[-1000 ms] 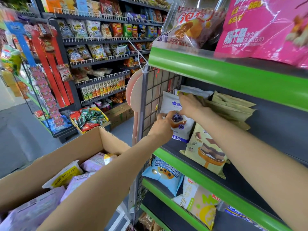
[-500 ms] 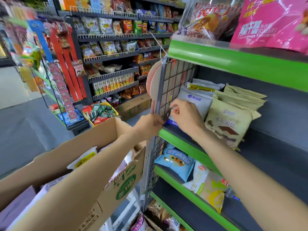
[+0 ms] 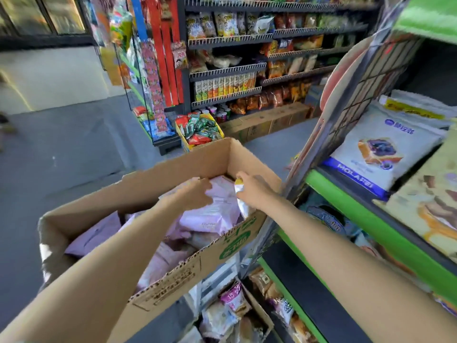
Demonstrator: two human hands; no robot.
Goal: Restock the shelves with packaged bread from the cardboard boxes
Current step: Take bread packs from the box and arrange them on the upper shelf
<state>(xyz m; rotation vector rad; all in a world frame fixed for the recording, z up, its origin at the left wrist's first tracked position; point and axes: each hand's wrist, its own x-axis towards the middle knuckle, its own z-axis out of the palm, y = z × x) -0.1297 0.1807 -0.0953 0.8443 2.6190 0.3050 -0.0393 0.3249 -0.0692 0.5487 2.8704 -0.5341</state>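
Reaching into: the box (image 3: 178, 271), which is sitting open at the left of the shelf (image 3: 366, 214), its far end pointing up the aisle and its printed side facing the shelving.
Shelf: standing to the right, green-edged, already carrying a white bread pack (image 3: 385, 154) upright at its left end and a tan pack (image 3: 430, 209) beside it.
Box load: lying in a heap of pale purple packs, filling the box from near end to far end.
Purple pack (image 3: 212, 211): lying uppermost at the far right corner of the box, its long axis running roughly from the near side up toward that corner, tilting up against the far wall.
Silver pack (image 3: 241, 194): standing on edge just right of the purple one, against the right wall.
Left hand (image 3: 195, 194): resting on the purple pack's upper left part, fingers curling over it; whether it is truly gripping, I cannot tell through the blur.
Right hand (image 3: 254, 191): pinching the top edge of the silver pack, thumb and fingers closing on it.
Nearer hand: both are arriving at the same corner, hands near each other but apart; the right one is lying closer to the shelf.
Coming move, as a guess: lifting up and swinging right, over the box's right wall, toward the shelf.
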